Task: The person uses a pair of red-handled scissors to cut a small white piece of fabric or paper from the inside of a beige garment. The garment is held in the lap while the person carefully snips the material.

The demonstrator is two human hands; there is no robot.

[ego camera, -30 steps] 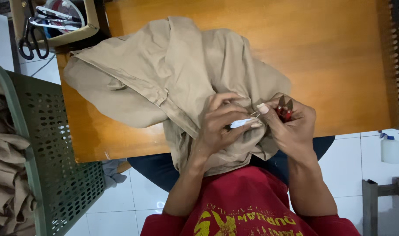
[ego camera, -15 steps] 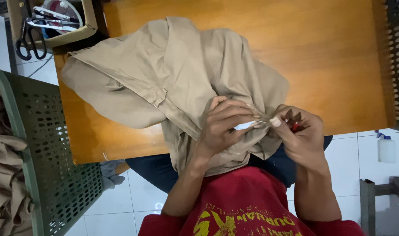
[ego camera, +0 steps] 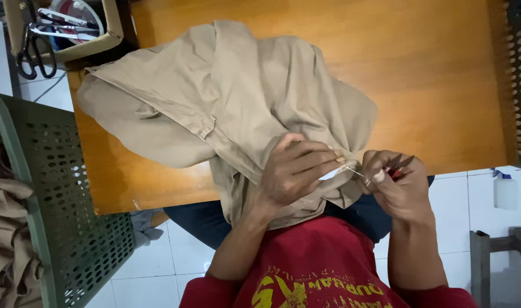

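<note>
While the garment (ego camera: 226, 108) is lying bunched on the tabletop (ego camera: 431, 85), the left hand (ego camera: 297, 171) is pinching its hem and the right hand (ego camera: 394, 185) is gripping a snipper (ego camera: 398, 166). Thread trimming appears underway; next calls for a close, careful cut.

A: Light even, soft, moderately bright. Broad sheen on the wooden table (ego camera: 443, 85), strongest across its middle.

B: Shadows?

A: Faint, in the folds of the tan garment (ego camera: 232, 97) and under its edge. Dark corner by the scissors (ego camera: 35, 48).

B: Sharpness?

A: Centre fairly crisp. Green crate (ego camera: 61, 217) at the frame edge softer, slightly stretched.
</note>
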